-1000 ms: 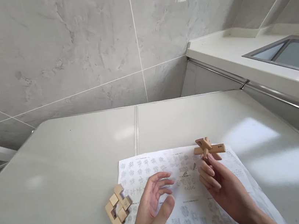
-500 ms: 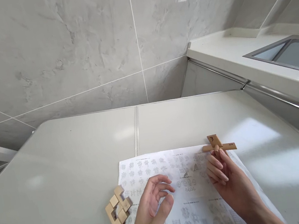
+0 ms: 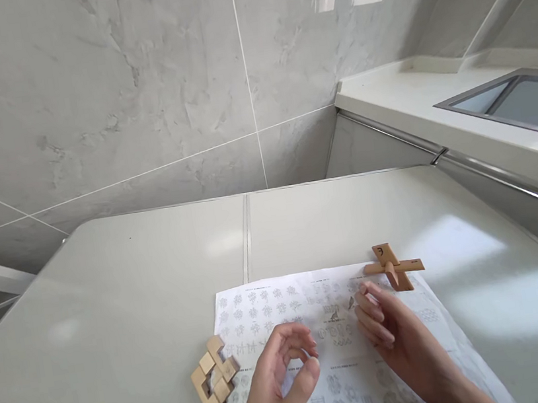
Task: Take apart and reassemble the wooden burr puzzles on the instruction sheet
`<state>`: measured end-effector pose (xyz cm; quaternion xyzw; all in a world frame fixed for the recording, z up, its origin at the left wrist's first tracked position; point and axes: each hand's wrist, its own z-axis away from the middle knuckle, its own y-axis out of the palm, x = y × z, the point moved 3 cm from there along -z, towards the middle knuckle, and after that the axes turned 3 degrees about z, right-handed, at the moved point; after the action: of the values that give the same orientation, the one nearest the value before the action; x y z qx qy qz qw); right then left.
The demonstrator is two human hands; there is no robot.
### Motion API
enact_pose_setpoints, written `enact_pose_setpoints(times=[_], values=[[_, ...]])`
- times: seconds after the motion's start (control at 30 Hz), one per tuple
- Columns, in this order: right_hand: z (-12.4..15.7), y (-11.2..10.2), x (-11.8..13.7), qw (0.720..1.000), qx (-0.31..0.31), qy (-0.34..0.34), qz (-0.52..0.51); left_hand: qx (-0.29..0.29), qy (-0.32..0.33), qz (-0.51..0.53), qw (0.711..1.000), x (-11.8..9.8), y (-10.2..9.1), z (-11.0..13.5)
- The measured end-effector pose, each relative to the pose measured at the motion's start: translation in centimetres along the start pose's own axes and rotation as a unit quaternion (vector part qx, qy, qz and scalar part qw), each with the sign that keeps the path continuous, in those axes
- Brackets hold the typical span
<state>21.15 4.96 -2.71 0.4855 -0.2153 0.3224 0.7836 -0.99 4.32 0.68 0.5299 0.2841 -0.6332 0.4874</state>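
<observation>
My left hand [image 3: 284, 378] hovers over the printed sheet [image 3: 272, 292], fingers curved and thumb apart, holding nothing. To its left lies a zigzag wooden block puzzle [image 3: 214, 377] of joined cubes, partly on the sheet's edge. My right hand [image 3: 398, 337] is above the sheet's right half with loosely bent fingers and nothing visible in them. Just beyond its fingertips, not touched, lies a cross-shaped wooden puzzle [image 3: 392, 267] with dark marks on its flat pieces and a peg sticking out at the middle. Rows of puzzle drawings cover the paper.
The sheet lies on a glossy white table [image 3: 131, 327] with a seam [image 3: 247, 238] across it. Behind stands a grey tiled wall [image 3: 156, 77]. At the right, a white counter [image 3: 398, 90] with a sink [image 3: 525, 102] rises above the table.
My right hand has let go of the cross-shaped puzzle and drawn back toward the left, leaving it on the sheet's edge. My left hand's fingers have curled slightly more.
</observation>
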Motion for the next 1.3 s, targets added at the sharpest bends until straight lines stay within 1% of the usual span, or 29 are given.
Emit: enact_pose_setpoints(times=[0.13,0.27,0.37,0.53,0.63,0.7,0.77,0.9,0.97,1.03,1.1,1.17,1.3], values=[[0.5,0.7,-0.9,0.989,0.057,0.005,0.134,0.012,0.029,-0.091,0.995,-0.2,0.5,0.2],[0.6,1.3,-1.0,0.971,0.083,-0.01,0.225,0.026,0.042,-0.159,0.986,-0.7,1.0,0.2],[0.7,1.5,-0.9,0.966,0.092,-0.011,0.241,0.031,0.044,-0.191,0.98,-0.9,1.1,0.1],[0.7,1.8,-0.6,0.968,0.093,-0.015,0.233,0.03,0.072,-0.235,0.969,-1.4,1.1,0.2],[0.6,2.0,-0.5,0.965,0.101,-0.015,0.242,0.043,0.11,-0.276,0.954,-2.0,0.7,0.2],[0.6,2.1,-0.4,0.963,0.104,-0.017,0.248,0.047,0.143,-0.306,0.94,-2.4,0.0,0.4],[0.6,2.1,-0.3,0.962,0.104,-0.016,0.251,0.008,0.164,-0.341,0.925,-2.6,-1.4,0.7],[0.6,2.2,-0.1,0.961,0.103,-0.007,0.256,-0.127,0.213,-0.425,0.871,-2.4,-4.8,2.7],[0.7,2.3,-0.1,0.96,0.1,-0.005,0.26,-0.214,0.171,-0.436,0.858,-1.9,-6.6,3.9],[0.7,2.4,0.0,0.959,0.098,-0.004,0.264,-0.267,0.143,-0.449,0.84,-1.4,-7.9,4.9],[0.8,2.6,0.0,0.958,0.098,-0.005,0.269,-0.293,0.118,-0.467,0.826,-0.8,-8.9,5.6],[0.7,2.7,0.0,0.956,0.098,-0.005,0.275,-0.3,0.1,-0.48,0.819,-0.1,-9.6,5.9],[0.7,2.6,-0.1,0.956,0.099,-0.003,0.277,-0.299,0.09,-0.474,0.823,1.0,-10.4,5.7]])
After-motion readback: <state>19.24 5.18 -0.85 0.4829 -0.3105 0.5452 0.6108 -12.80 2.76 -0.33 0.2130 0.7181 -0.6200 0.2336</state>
